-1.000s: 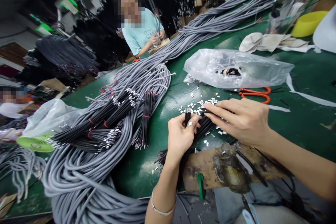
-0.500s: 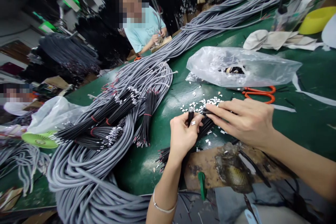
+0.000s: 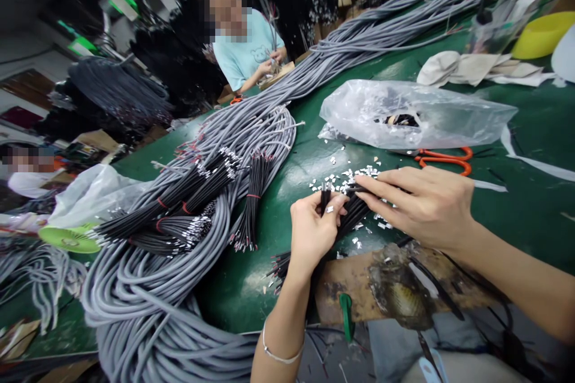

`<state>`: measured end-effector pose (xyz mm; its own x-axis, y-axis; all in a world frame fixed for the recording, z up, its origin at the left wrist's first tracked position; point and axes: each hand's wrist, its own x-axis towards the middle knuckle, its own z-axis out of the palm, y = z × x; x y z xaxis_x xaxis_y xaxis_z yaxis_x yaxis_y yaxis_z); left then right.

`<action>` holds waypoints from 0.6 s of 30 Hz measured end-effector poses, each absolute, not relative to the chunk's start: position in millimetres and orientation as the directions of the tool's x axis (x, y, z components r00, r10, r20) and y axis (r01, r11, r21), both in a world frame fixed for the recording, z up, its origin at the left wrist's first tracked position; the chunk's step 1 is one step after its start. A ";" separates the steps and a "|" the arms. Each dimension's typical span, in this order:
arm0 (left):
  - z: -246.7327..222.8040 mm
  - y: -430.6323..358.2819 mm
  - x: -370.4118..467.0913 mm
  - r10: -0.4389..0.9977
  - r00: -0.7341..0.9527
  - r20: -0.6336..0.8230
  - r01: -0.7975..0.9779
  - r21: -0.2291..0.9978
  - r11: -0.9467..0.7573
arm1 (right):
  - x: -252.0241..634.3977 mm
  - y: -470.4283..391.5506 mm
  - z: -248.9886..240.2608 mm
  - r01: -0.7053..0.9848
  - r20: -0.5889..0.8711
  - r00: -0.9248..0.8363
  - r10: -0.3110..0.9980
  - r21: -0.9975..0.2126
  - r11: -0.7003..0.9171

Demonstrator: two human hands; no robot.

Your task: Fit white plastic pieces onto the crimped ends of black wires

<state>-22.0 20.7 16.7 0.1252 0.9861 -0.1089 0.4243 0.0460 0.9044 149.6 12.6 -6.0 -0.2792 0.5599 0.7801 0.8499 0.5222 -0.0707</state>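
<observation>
Well left of the left hand I see tied bundles [image 3: 173, 206] of dark wire resting on a heap of grey cable [image 3: 166, 296]; the heap curves close to that forearm, and a sleeveless wrist or bracelet [image 3: 283, 359] could snag a loop if the arm swung outward. One more bundle, the upright one [image 3: 252, 196], lies nearer the hand.

The left hand [image 3: 314, 224] is closed round a few short wires [image 3: 324, 198], stripped ends up, with a tab [image 3: 330, 209] at the thumb. I'd worry about that tab: a small roll of the thumb could drop it among the others. A looser grip might also let the wire ends slip out of line.

Beneath and between the hands lies a loose stack [image 3: 353, 218] of black wire, with scattered chips [image 3: 359, 175] just beyond the fingertips. A sweep of either hand could scatter these or work them in among the wires.

The right hand [image 3: 417, 200] has thumb and fingers brought together on a dark strand [image 3: 353, 190]; the fingers hide how much is gripped, so I might misjudge a pull. Nearer the body, below that hand, is a board [image 3: 330, 293]. Beyond its knuckles sit scissors [image 3: 449, 160] and a bag [image 3: 417, 114]; reaching out carelessly could knock the handles.
</observation>
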 end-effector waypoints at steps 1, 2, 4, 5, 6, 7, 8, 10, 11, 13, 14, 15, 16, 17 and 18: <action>16.5 20.8 -21.8 0.986 0.124 -0.107 0.424 0.904 0.045 | 149.6 12.5 -6.1 0.848 0.780 -0.282 0.559 -0.070 0.525; 16.2 20.9 -21.7 0.987 0.124 -0.106 0.426 0.904 0.043 | 149.5 12.4 -6.3 0.848 0.779 -0.285 0.558 -0.067 0.527; 15.5 21.0 -21.7 0.986 0.128 -0.106 0.430 0.902 0.041 | 149.1 12.1 -6.4 0.847 0.778 -0.292 0.556 -0.059 0.528; 15.1 21.0 -21.7 0.986 0.129 -0.106 0.433 0.901 0.040 | 148.9 12.0 -6.4 0.847 0.778 -0.293 0.556 -0.058 0.528; 14.7 21.0 -21.8 0.986 0.130 -0.105 0.435 0.899 0.038 | 148.6 11.9 -6.2 0.848 0.779 -0.293 0.555 -0.057 0.527; 14.4 20.9 -21.9 0.986 0.132 -0.105 0.438 0.898 0.037 | 148.4 11.8 -6.0 0.848 0.779 -0.293 0.555 -0.056 0.527; 14.0 20.8 -22.0 0.986 0.132 -0.104 0.441 0.897 0.036 | 148.2 11.7 -5.8 0.849 0.778 -0.295 0.555 -0.054 0.526; 13.4 20.5 -22.1 0.986 0.133 -0.103 0.447 0.894 0.033 | 148.1 11.8 -5.3 0.848 0.779 -0.300 0.550 -0.046 0.527; 13.0 20.4 -22.1 0.986 0.134 -0.103 0.451 0.892 0.032 | 148.2 12.0 -5.2 0.847 0.779 -0.306 0.548 -0.039 0.529; 12.3 20.3 -22.0 0.986 0.135 -0.099 0.465 0.885 0.025 | 148.5 12.6 -5.2 0.846 0.777 -0.319 0.543 -0.025 0.533; 11.9 20.4 -21.9 0.987 0.134 -0.093 0.477 0.879 0.018 | 148.7 13.0 -5.5 0.846 0.775 -0.327 0.541 -0.014 0.533; 11.4 20.5 -21.9 0.988 0.132 -0.083 0.491 0.871 0.008 | 148.9 13.3 -6.0 0.846 0.772 -0.340 0.538 0.001 0.533; 10.9 20.6 -22.0 0.989 0.128 -0.071 0.506 0.862 -0.003 | 149.1 13.7 -6.7 0.843 0.766 -0.358 0.534 0.019 0.538; 10.4 20.7 -22.1 0.991 0.120 -0.058 0.522 0.853 -0.013 | 149.3 13.9 -7.7 0.838 0.757 -0.378 0.533 0.034 0.545; 10.0 20.8 -22.4 0.993 0.110 -0.045 0.538 0.843 -0.022 | 149.4 14.1 -9.0 0.832 0.748 -0.391 0.536 0.039 0.554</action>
<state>-22.4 20.8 10.0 0.1103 0.9929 -0.0447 0.5375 -0.0217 0.8430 149.4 14.1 -9.0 -0.3912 0.5355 0.7485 0.8319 0.5537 0.0386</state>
